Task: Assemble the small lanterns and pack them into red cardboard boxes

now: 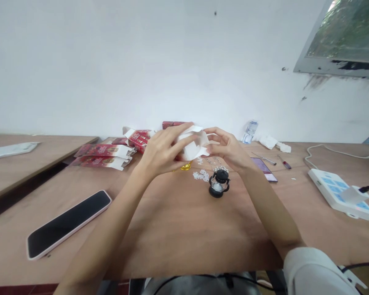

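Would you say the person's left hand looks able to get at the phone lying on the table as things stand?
Probably yes, once freed: the left hand is now holding the white folded carton together with the right hand, but the phone lies face-up beside the left forearm, with bare table between.

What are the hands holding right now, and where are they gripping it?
Both hands hold a white cardboard piece above the table: the left hand grips its left side, the right hand pinches its right edge.

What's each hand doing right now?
Left hand: closed on the white carton.
Right hand: closed on the same white carton.
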Motion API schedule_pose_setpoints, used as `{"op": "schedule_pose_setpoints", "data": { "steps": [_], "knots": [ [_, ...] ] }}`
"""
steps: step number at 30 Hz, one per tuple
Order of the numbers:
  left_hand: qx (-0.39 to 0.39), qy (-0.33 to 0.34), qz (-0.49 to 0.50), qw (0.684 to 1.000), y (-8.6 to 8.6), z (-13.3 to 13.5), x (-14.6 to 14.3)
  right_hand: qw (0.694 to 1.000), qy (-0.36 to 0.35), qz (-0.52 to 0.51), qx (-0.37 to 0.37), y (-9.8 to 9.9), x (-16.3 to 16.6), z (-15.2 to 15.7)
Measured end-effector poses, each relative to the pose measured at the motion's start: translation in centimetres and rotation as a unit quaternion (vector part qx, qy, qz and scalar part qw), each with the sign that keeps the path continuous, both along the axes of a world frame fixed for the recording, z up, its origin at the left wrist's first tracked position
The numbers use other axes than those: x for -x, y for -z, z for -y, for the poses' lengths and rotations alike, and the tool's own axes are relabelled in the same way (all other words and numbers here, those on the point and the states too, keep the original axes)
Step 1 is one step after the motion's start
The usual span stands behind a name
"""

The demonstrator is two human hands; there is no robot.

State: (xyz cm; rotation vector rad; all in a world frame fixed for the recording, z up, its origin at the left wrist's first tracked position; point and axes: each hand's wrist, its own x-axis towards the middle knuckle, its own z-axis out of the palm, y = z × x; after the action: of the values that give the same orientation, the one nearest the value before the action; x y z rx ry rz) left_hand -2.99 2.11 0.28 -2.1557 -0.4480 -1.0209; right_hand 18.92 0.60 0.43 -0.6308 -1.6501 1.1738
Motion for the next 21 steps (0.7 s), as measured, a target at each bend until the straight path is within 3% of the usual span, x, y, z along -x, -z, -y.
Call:
{"op": "schedule_pose_setpoints", "data": {
  "steps": [6, 12, 18, 21],
  "knots": [
    [-0.017, 0.009, 0.001, 1.0, -0.1, 0.2, -0.3, 0.998, 0.014, 0.029, -0.049, -0.7, 0.4, 1.3],
    [-0.032, 0.025, -0.004, 0.999, 0.0, 0.2, -0.2, 0.99, 0.112, 0.006, -0.088, -0.4, 1.6, 1.6],
    [0.013, 0.079, 0.003, 0.997, -0.2, 1.3, -0.9, 0.995, 0.094, -0.037, -0.009, -0.3, 1.0, 1.0],
    [0.034, 0.099, -0.005, 0.995, -0.3, 1.8, -1.2, 0.994, 0.103, -0.039, -0.004, -0.3, 0.9, 0.9]
  ]
}}
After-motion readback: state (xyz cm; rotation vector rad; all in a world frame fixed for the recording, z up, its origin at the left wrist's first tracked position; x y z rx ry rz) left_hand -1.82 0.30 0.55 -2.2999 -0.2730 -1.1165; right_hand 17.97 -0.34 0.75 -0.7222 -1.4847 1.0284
